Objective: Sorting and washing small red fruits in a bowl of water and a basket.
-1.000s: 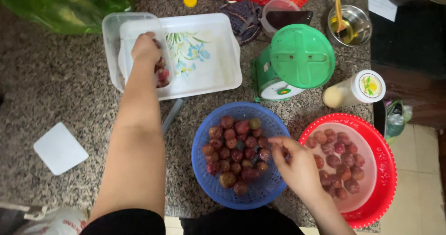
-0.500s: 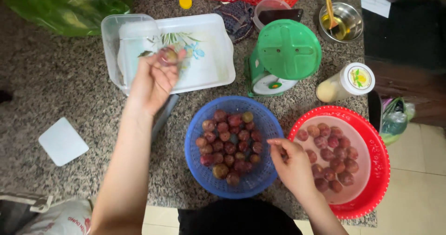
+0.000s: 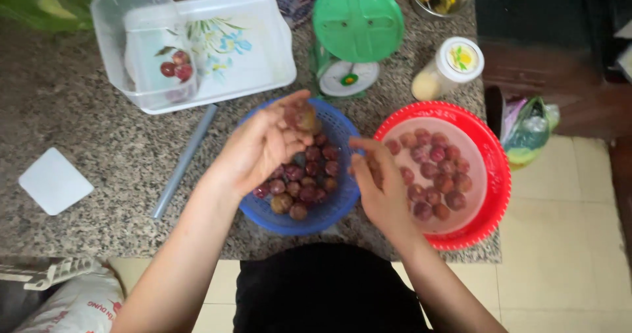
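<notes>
My left hand (image 3: 260, 147) hovers over the blue colander (image 3: 262, 212) and holds a brownish-red round fruit (image 3: 304, 117) at its fingertips. Many red fruits (image 3: 307, 177) fill the colander. My right hand (image 3: 380, 183) is between the blue colander and the red basket (image 3: 494, 175), fingers spread, holding nothing that I can see. A pale bowl inside the red basket holds several red fruits (image 3: 434, 171). A clear plastic tub (image 3: 148, 53) at the far left has a few red fruits (image 3: 175, 68) in it.
A white tray with a flower print (image 3: 247, 50) lies under the tub. A green kitchen scale (image 3: 352, 36) stands behind the colander, a white-lidded jar (image 3: 447, 68) beside it. A grey rod (image 3: 183, 162) and a white square lid (image 3: 54, 181) lie on the granite counter.
My left hand came back from the clear tub to above the blue colander and now holds one fruit. My right hand lifted from the colander's edge toward the red basket.
</notes>
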